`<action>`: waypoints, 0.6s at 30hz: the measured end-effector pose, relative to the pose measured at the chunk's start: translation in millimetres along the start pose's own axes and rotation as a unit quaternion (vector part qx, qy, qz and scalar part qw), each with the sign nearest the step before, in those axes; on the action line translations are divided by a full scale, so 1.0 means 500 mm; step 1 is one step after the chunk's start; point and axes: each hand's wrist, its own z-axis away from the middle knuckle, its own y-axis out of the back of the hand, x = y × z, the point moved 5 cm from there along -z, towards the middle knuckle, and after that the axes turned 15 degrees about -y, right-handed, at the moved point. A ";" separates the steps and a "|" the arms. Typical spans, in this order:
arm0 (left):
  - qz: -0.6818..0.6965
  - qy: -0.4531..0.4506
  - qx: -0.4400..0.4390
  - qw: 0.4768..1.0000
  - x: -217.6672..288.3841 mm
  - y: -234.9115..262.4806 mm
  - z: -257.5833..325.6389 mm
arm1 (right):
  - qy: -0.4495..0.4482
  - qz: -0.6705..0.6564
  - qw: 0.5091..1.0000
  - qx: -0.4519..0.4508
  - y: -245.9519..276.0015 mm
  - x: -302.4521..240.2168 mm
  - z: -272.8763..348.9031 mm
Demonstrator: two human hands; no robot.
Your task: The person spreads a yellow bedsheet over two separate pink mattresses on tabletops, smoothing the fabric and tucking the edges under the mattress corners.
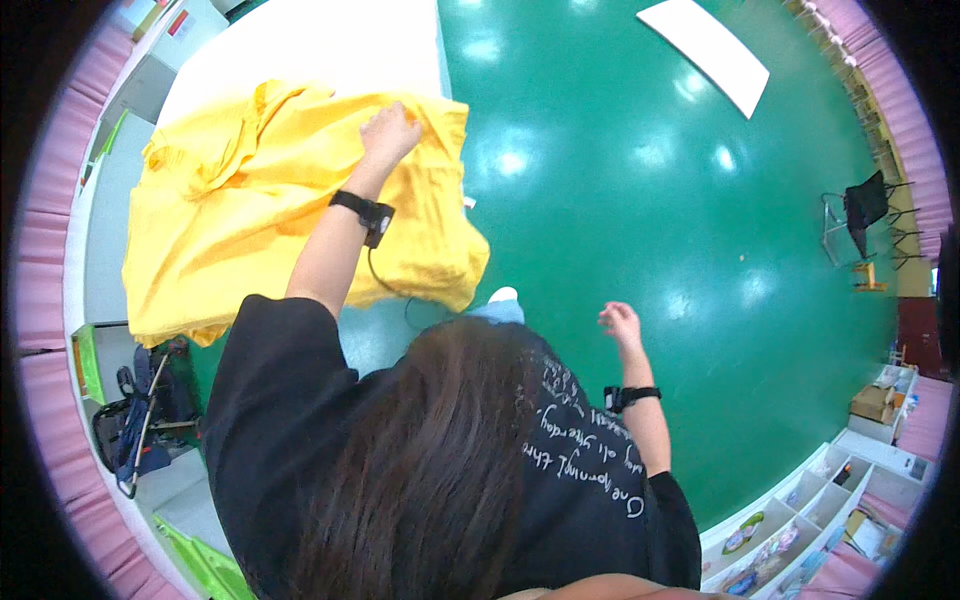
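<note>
A large yellow cloth (290, 215) with rumpled folds is spread over the near part of a white-topped surface on my left, and its edges hang down. My left hand (390, 133) is at the cloth's right part, its fingers curled closed on the fabric. A strap with a small black box and a cable circles that wrist. Away from the cloth, my right hand (621, 322) hangs in the air over the green floor. Its fingers are loosely bent and apart, and nothing shows in them. Another black strap is on the right wrist.
The white surface (330, 40) continues beyond the cloth. A white panel (705, 50) lies on the green floor (620, 200) at the far right. Open white shelves (785, 515) stand at the lower right, a dark chair (865, 210) farther right. Bags (130, 420) and a pole are at the left.
</note>
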 end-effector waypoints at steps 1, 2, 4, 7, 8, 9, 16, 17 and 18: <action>0.008 0.004 0.012 1.000 -0.034 -0.009 -0.031 | -0.005 0.006 1.000 -0.009 0.004 -0.015 -0.011; 0.026 0.028 0.045 0.998 -0.089 -0.021 -0.052 | -0.010 0.017 1.000 -0.023 -0.001 -0.033 -0.023; 0.065 0.071 0.056 0.994 -0.127 -0.027 -0.093 | -0.009 0.034 0.999 -0.042 0.006 -0.068 -0.046; 0.066 0.108 0.049 0.991 -0.164 -0.030 -0.105 | -0.004 0.032 0.998 -0.052 0.030 -0.131 -0.087; 0.057 0.111 0.045 0.991 -0.196 -0.055 -0.096 | 0.001 0.037 0.998 -0.058 0.037 -0.151 -0.110; 0.050 0.112 0.037 0.992 -0.201 -0.091 -0.089 | -0.011 0.037 0.998 -0.053 0.051 -0.166 -0.125; 0.022 0.097 0.139 0.985 -0.128 -0.078 -0.016 | -0.057 0.016 0.998 -0.030 0.180 -0.339 -0.227; 0.043 0.105 0.161 0.980 -0.126 -0.074 -0.008 | -0.054 0.008 0.998 -0.024 0.194 -0.375 -0.247; 0.065 0.103 0.181 0.976 -0.116 -0.068 -0.017 | -0.058 0.018 0.998 -0.031 0.201 -0.405 -0.265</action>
